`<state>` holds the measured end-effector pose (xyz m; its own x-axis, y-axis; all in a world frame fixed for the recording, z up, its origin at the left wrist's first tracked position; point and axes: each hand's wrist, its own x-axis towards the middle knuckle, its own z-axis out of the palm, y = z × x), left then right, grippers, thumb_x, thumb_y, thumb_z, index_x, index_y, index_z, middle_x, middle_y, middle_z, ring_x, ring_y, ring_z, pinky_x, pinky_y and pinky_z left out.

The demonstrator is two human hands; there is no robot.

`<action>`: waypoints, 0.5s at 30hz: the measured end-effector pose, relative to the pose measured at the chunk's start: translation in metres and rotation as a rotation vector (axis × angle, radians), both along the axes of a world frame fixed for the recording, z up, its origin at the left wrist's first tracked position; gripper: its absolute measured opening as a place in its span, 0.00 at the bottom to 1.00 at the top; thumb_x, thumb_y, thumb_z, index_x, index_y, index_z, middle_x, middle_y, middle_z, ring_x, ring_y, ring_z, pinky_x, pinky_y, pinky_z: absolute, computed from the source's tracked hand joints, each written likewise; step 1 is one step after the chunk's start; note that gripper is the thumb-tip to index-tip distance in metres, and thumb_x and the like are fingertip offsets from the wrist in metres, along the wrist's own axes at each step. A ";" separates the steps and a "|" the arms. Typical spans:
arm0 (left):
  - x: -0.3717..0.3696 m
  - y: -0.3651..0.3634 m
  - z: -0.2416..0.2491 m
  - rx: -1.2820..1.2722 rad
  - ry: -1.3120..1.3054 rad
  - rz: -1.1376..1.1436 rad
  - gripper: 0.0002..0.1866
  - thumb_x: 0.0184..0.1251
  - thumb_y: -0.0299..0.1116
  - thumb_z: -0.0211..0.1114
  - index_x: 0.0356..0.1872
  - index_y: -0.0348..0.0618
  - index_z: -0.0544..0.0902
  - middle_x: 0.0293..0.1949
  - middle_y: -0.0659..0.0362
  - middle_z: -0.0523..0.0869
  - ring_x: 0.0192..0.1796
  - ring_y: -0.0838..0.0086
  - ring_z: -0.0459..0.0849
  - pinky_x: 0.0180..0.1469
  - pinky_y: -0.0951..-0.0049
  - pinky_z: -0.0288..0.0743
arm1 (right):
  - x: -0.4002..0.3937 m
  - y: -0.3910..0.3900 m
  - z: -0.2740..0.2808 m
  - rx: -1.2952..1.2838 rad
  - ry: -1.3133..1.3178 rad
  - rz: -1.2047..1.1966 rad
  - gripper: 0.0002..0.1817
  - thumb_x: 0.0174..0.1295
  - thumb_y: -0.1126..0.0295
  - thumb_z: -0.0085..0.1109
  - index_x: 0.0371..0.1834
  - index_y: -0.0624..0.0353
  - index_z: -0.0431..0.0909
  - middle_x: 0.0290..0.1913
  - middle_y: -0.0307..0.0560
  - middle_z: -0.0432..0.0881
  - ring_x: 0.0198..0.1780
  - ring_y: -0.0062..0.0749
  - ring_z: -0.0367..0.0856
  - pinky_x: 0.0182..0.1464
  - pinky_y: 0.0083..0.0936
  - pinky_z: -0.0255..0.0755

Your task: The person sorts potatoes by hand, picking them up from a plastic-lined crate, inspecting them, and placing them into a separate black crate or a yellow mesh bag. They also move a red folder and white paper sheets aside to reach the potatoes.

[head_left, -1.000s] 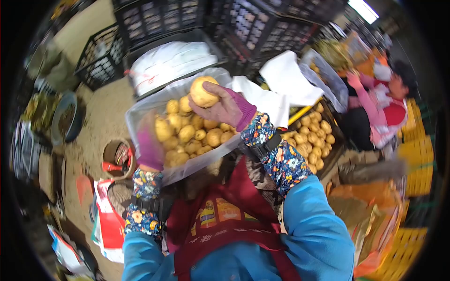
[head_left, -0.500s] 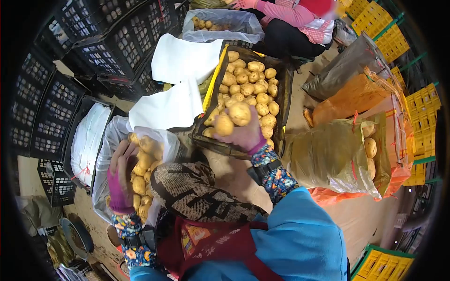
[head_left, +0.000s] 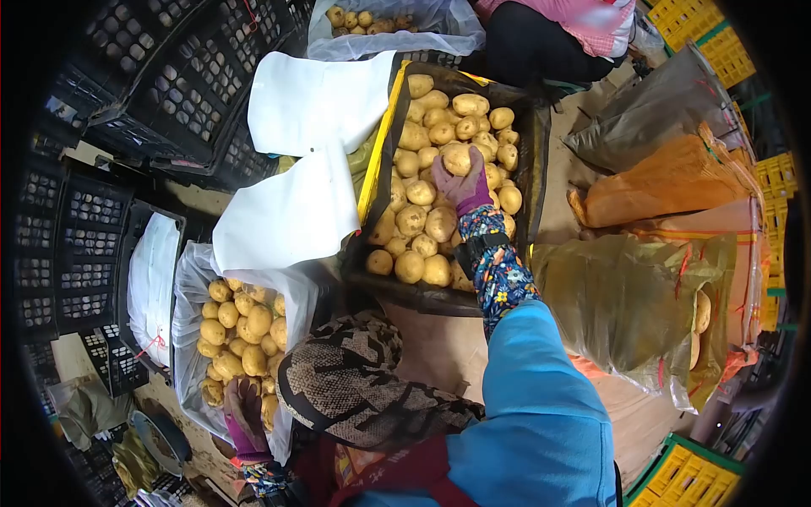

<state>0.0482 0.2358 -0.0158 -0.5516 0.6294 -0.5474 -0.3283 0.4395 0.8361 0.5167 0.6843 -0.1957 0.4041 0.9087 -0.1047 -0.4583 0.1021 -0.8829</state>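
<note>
- Potato (head_left: 457, 159) sits clasped in the fingers of my right hand (head_left: 463, 189), over the dark crate (head_left: 530, 160).
- My left hand (head_left: 244, 416) is at potatoes (head_left: 254, 359) in the plastic liner (head_left: 297, 294); I cannot tell its fingers' grip.

tan floor (head_left: 431, 338), black perforated crates (head_left: 190, 101) stacked at upper left, yellow crates (head_left: 774, 182) along the right side

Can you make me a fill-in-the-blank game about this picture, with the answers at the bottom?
1. The right hand is cupped around a ____.
2. The dark crate has a bright ____ strip along its left edge.
3. The plain sleeve above the flowery cuff is ____.
4. The left hand is by potatoes lying in thin, see-through ____.

Missing words: potato; yellow; blue; plastic.
</note>
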 end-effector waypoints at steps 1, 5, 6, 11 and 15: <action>-0.003 -0.006 -0.002 -0.035 -0.012 0.041 0.25 0.77 0.49 0.51 0.68 0.49 0.70 0.61 0.58 0.77 0.59 0.68 0.78 0.60 0.69 0.70 | 0.006 -0.012 0.024 -0.052 0.413 0.069 0.23 0.60 0.58 0.67 0.56 0.51 0.72 0.53 0.46 0.75 0.55 0.42 0.75 0.55 0.41 0.81; 0.009 -0.010 0.002 -0.092 -0.059 0.142 0.28 0.75 0.49 0.54 0.69 0.44 0.67 0.57 0.59 0.75 0.55 0.71 0.75 0.57 0.69 0.68 | 0.044 -0.051 0.040 -0.261 0.763 0.144 0.20 0.64 0.61 0.63 0.57 0.53 0.71 0.55 0.48 0.76 0.54 0.40 0.77 0.56 0.37 0.81; 0.009 -0.015 0.001 -0.091 -0.053 0.118 0.28 0.75 0.49 0.54 0.69 0.44 0.67 0.57 0.58 0.75 0.56 0.70 0.75 0.58 0.69 0.68 | 0.057 -0.061 0.040 -0.298 0.807 0.189 0.20 0.64 0.60 0.63 0.56 0.52 0.72 0.55 0.48 0.76 0.53 0.40 0.78 0.54 0.36 0.81; 0.007 -0.020 -0.018 -0.056 -0.075 0.060 0.28 0.76 0.48 0.52 0.68 0.43 0.67 0.61 0.55 0.76 0.61 0.65 0.76 0.62 0.66 0.70 | 0.078 -0.076 0.009 0.071 -0.623 0.231 0.27 0.59 0.57 0.67 0.60 0.52 0.71 0.62 0.51 0.72 0.60 0.41 0.75 0.60 0.37 0.75; 0.007 -0.007 -0.032 0.004 -0.113 -0.081 0.26 0.78 0.48 0.49 0.70 0.47 0.68 0.63 0.56 0.76 0.61 0.66 0.78 0.60 0.68 0.71 | 0.008 -0.051 0.064 -0.107 -0.674 0.353 0.35 0.55 0.57 0.70 0.66 0.53 0.69 0.66 0.59 0.69 0.67 0.49 0.68 0.68 0.40 0.66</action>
<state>0.0554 0.2287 -0.0478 -0.4336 0.6717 -0.6007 -0.3837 0.4655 0.7975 0.5242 0.6330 -0.1314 0.0997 0.9945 -0.0335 0.1935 -0.0524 -0.9797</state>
